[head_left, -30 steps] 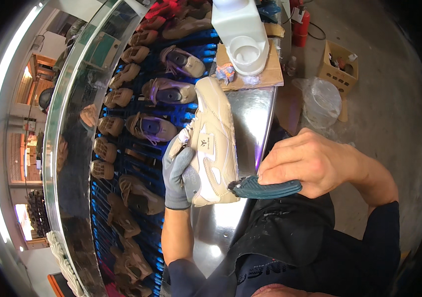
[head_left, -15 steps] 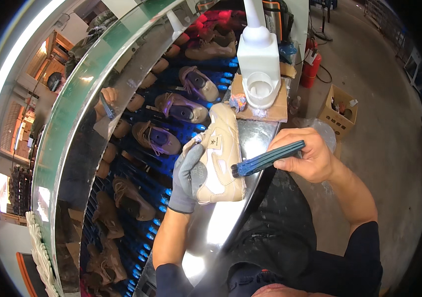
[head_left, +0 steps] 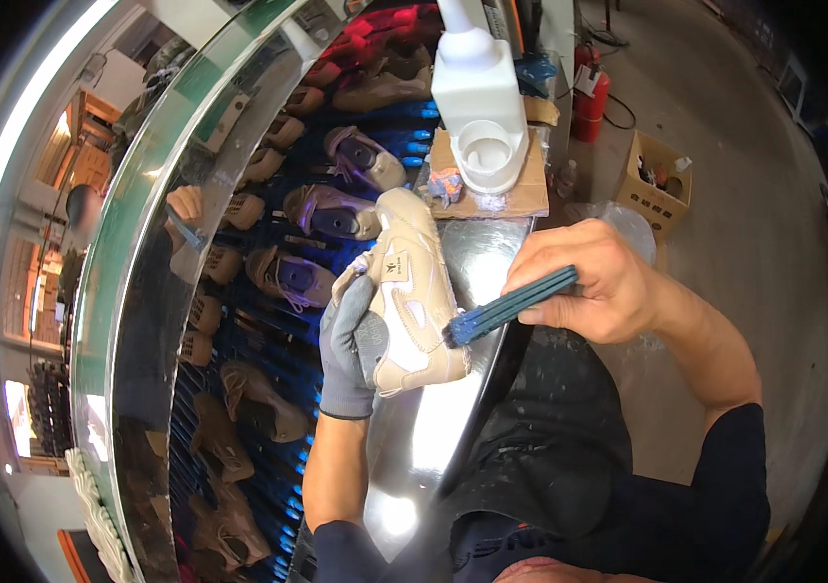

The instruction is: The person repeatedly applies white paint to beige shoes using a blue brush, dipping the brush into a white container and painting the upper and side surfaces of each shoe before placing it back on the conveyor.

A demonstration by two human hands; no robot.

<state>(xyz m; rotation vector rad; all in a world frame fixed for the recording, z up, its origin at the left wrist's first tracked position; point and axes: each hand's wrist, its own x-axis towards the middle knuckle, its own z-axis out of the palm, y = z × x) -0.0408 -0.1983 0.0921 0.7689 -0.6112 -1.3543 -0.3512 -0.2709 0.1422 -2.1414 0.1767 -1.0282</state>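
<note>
With my right hand (head_left: 608, 287) I am pinching a dark blue brush (head_left: 521, 303), thumb and fingers clamped on its handle, and its bristle end is meeting the lower edge of the beige shoe (head_left: 412, 309), toward the heel. My gloved left hand (head_left: 344, 340) is gripping that shoe from its opening side, its toe pointing away from me and its underside facing right; how far the fingers are reaching inside, I cannot tell. For a good stroke, I am favouring light, even pressure, the bristles laid along the edge rather than jabbing, and the left grip turning the shoe as needed.

Below, the metal table (head_left: 477, 248) is shining brightly, so I am judging wet patches cautiously. Further out, a white bottle (head_left: 477, 92) is standing on cardboard (head_left: 528, 202), and other shoes (head_left: 287, 277) are lying on blue-lit rollers (head_left: 421, 134) to the left.
</note>
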